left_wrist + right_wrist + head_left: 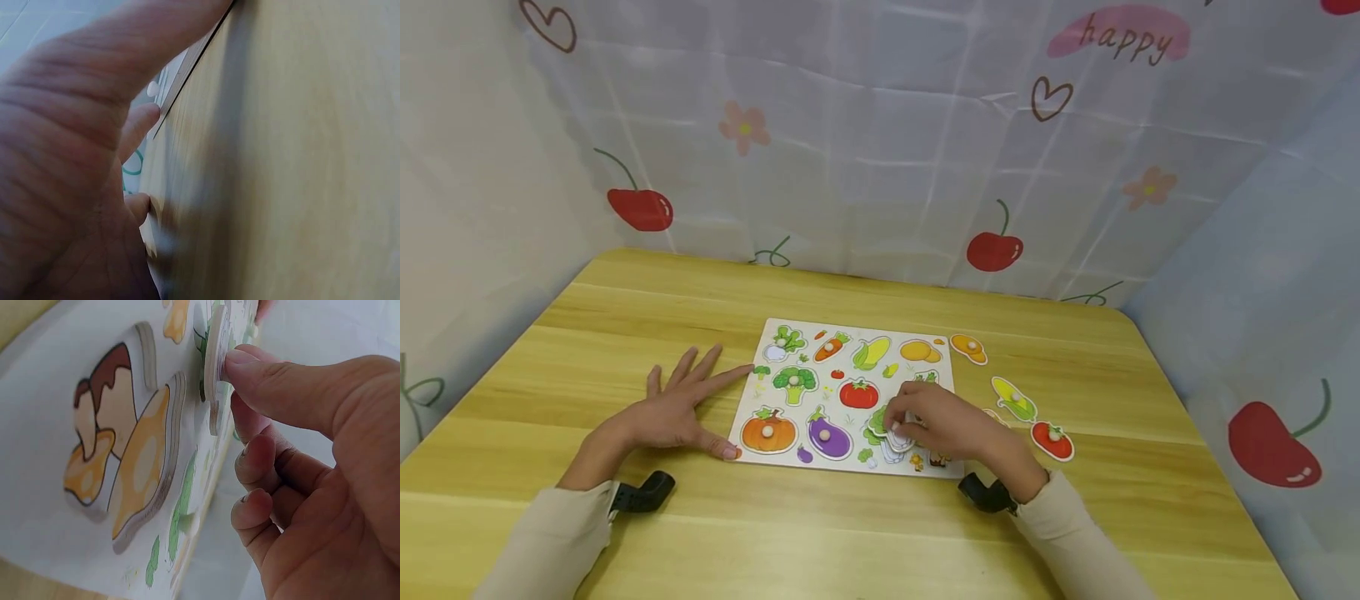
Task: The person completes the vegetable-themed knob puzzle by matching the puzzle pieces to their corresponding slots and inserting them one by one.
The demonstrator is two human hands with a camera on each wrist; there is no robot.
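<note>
A vegetable puzzle board [823, 396] lies on the table. My left hand [670, 421] is spread at its left side, thumb at the near-left corner and index fingertip at the left edge. Over the board's near-right part, my right hand [947, 421] pinches a white-and-green vegetable puzzle piece [878, 425] between thumb and fingers. From the right wrist, that piece [214, 362] shows nearly edge-on, tilted against its spot. Pumpkin [781, 435], eggplant [837, 442], broccoli [795, 392] and carrot [826, 354] pieces sit in their recesses. A mushroom recess [140, 462] shows no piece in it.
Right of the board lie loose potato [967, 354], corn [1018, 404] and tomato [1048, 446] pieces, plus one partly hidden behind the right hand. A printed curtain [880, 150] hangs behind the wooden table [700, 533].
</note>
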